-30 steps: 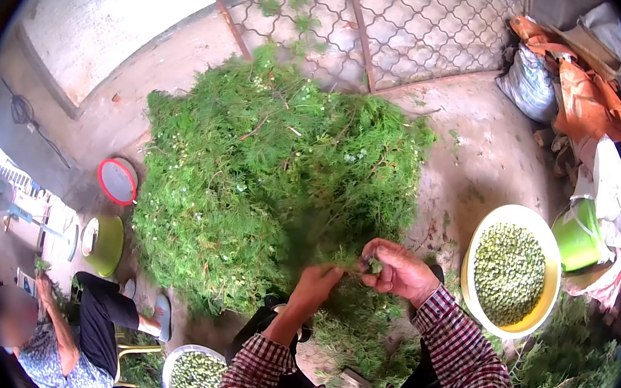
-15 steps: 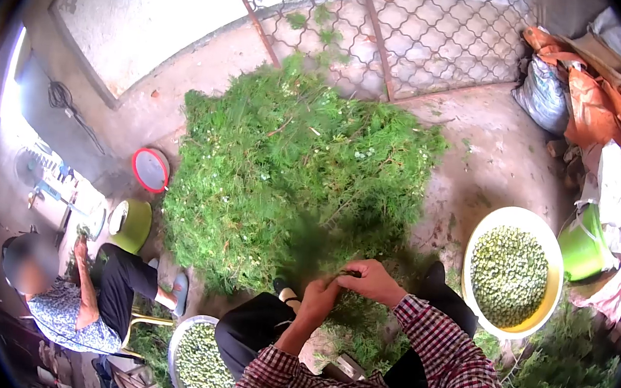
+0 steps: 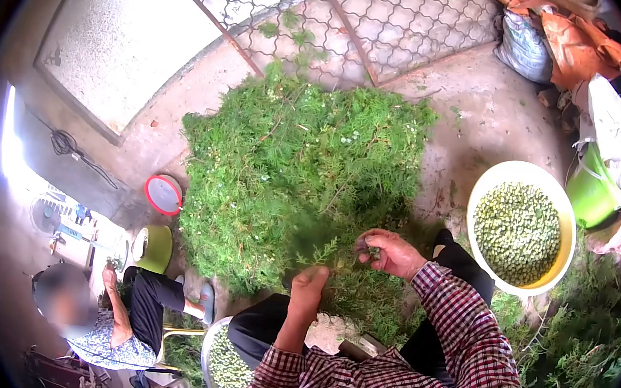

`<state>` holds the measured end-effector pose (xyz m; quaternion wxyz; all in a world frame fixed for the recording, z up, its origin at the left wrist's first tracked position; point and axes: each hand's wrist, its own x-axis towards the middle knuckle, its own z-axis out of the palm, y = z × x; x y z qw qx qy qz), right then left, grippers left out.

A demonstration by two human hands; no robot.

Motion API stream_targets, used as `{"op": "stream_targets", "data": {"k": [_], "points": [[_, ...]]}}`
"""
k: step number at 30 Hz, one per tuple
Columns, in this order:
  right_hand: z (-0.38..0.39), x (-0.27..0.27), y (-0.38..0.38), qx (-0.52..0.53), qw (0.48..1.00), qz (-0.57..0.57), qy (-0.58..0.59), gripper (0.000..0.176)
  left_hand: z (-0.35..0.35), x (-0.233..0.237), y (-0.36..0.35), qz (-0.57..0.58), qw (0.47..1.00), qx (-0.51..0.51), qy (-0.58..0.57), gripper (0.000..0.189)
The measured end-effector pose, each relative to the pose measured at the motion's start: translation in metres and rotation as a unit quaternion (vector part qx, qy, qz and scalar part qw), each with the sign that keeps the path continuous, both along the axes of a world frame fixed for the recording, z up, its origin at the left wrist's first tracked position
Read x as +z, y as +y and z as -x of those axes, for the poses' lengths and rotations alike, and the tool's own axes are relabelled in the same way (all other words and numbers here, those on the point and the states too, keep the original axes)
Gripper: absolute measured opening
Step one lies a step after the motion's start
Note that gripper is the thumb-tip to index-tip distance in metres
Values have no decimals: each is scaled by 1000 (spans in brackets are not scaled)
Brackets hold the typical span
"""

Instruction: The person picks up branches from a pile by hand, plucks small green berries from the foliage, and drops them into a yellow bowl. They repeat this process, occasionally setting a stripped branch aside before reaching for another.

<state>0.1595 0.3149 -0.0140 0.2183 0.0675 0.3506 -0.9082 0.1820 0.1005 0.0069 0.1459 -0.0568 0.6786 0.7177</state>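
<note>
My left hand (image 3: 308, 291) is closed on a green conifer sprig (image 3: 325, 253), which points up from the fingers. To its right and slightly higher, my right hand (image 3: 393, 254) has its fingertips bent together around something small, partly pale green, too small to name. The two hands are apart. Beneath and beyond them spreads a large heap of cut conifer branches (image 3: 290, 170). A yellow-white tub (image 3: 566, 245) on my right holds many small round green cones (image 3: 516, 232). By my left leg stands a metal basin (image 3: 208, 356) of similar cones, partly hidden.
A co-worker (image 3: 114, 332) sits at the left, one hand raised near a bright opening. A green bucket (image 3: 156, 249) and a red-rimmed basin (image 3: 164, 195) stand close by. More branches (image 3: 578, 369), sacks (image 3: 579, 48) and a lime-green bucket (image 3: 595, 191) lie right. A metal lattice (image 3: 409, 24) is at the back.
My hands were together; the right hand has drawn away to the right and upward, while the left keeps a sprig. The view has shifted and turned slightly.
</note>
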Motion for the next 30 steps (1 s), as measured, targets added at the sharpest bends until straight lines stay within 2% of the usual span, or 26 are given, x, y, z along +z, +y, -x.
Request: {"op": "stream_targets", "data": {"k": [4,7,11,12,15,16,18,19,22,25,28,30], "points": [[-5,-17,-5,-1,999,45,-20,11,-9,-2,6,-12,1000,16,0,13],[-2,-25,2,50,998,29,21,17,-10,-5,1,-3,1000,-5,19,12],[-16,-23,-2,82,994,-74,16,29,-10,-17,-5,0,1000,-15,23,11],[-18,-26,-6,86,992,-87,20,38,-10,-20,-4,2,1000,-13,22,11],[-21,-30,-16,116,991,-40,46,28,-10,-21,2,3,999,-7,33,12],[-21,-29,-18,115,989,-61,75,34,-10,-24,4,18,999,-12,48,12],[-20,-26,-20,101,987,-76,95,33,-8,-28,6,46,996,-20,80,12],[-20,-23,-21,96,986,-84,105,33,-8,-24,8,34,998,-20,57,12],[-20,-8,-18,116,964,-188,150,29,-14,-9,14,8,1000,-20,0,13],[-22,-4,-19,86,901,-323,276,41,-13,-5,18,-16,1000,4,-22,12],[-27,0,-20,68,908,-306,278,28,-10,-15,21,-55,997,42,-24,10],[-22,-14,-26,30,924,-266,275,31,-9,-19,19,-60,997,31,-21,9]]}}
